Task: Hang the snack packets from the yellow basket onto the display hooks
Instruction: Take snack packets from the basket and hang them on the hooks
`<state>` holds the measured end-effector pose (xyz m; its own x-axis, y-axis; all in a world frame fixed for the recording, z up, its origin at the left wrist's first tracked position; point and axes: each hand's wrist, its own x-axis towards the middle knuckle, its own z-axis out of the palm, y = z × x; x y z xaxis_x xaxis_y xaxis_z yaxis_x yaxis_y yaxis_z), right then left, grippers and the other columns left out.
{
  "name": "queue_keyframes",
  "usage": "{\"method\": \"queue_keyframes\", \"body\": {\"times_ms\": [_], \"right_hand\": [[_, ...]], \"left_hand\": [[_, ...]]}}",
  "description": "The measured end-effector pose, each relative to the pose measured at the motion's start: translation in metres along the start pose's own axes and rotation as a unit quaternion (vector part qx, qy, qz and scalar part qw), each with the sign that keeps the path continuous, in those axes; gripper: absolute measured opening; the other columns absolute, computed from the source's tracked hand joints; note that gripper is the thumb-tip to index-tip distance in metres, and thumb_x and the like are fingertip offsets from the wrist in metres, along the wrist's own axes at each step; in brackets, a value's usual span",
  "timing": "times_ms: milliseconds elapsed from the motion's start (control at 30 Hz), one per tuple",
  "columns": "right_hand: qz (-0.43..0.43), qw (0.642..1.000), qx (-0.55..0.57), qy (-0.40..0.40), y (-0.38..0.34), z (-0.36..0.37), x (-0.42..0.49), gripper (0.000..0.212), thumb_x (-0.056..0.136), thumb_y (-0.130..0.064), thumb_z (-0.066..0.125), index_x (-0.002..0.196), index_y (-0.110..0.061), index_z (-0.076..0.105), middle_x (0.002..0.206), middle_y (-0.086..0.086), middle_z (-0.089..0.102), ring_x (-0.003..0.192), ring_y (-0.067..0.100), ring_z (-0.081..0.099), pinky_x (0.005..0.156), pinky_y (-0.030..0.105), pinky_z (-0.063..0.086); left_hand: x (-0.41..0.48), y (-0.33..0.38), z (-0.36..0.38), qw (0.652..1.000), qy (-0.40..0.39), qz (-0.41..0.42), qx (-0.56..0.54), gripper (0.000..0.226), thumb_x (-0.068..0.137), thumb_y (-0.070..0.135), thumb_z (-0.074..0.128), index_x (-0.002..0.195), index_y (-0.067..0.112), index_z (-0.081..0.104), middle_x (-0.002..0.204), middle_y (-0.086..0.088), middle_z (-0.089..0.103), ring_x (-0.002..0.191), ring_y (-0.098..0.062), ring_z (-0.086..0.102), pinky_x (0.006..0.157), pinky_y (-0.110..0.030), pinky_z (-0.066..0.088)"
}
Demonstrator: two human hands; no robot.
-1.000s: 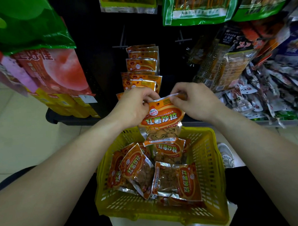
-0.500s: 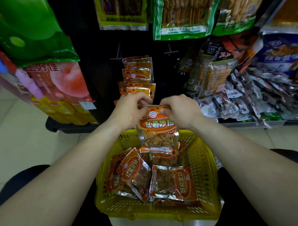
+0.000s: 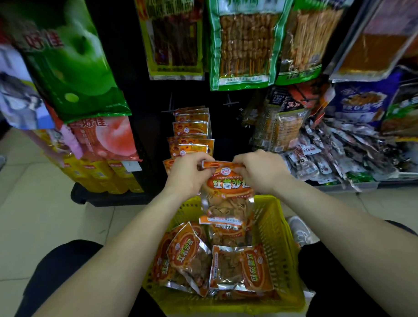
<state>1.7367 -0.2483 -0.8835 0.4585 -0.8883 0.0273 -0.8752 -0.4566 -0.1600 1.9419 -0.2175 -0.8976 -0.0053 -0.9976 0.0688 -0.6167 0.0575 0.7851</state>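
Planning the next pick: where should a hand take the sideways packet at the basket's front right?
On the sideways packet, probably pinch the orange header, coming from above on the right: it lies flat atop the pile, header toward the yellow basket wall.

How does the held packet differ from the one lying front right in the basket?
The held packet hangs upright above the yellow basket; the lying packet rests inside it, label sideways. The left hand and right hand pinch the held packet's top edge; the lying packet is untouched. Both carry the same orange label.
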Motion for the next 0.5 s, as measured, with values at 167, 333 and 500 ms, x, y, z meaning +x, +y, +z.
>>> {"method": "queue_keyframes", "body": {"times_ms": [167,333,500], "right_hand": [[0.023,1.000,-0.007,0.009,0.028,-0.018,0.027,0.020,0.100,-0.039,0.048,0.114,-0.037,0.062,0.096,0.000,0.066,0.096,0.031,0.064,0.063,0.034,0.037],[0.037,0.999,-0.019,0.007,0.062,0.003,0.070,0.020,0.099,-0.038,0.049,0.114,-0.037,0.062,0.095,0.003,0.064,0.093,0.034,0.064,0.063,0.035,0.037],[0.064,0.996,-0.040,0.052,0.096,0.046,0.139,0.025,0.098,-0.029,0.051,0.120,-0.034,0.062,0.100,0.012,0.068,0.092,0.038,0.065,0.062,0.035,0.038]], "left_hand": [[0.007,-0.016,-0.011,0.999,-0.015,-0.036,0.007,0.033,0.092,0.027,0.068,0.124,0.026,0.062,0.107,0.015,0.067,0.095,-0.001,0.063,0.080,-0.021,0.051],[0.030,-0.047,0.003,0.992,-0.070,-0.093,0.045,0.026,0.092,0.023,0.067,0.119,0.023,0.066,0.108,0.010,0.067,0.100,-0.011,0.064,0.090,-0.035,0.053],[0.085,-0.073,0.073,0.989,-0.107,-0.105,0.012,0.032,0.094,0.025,0.064,0.126,0.029,0.061,0.115,0.010,0.065,0.098,-0.007,0.063,0.086,-0.030,0.054]]}}
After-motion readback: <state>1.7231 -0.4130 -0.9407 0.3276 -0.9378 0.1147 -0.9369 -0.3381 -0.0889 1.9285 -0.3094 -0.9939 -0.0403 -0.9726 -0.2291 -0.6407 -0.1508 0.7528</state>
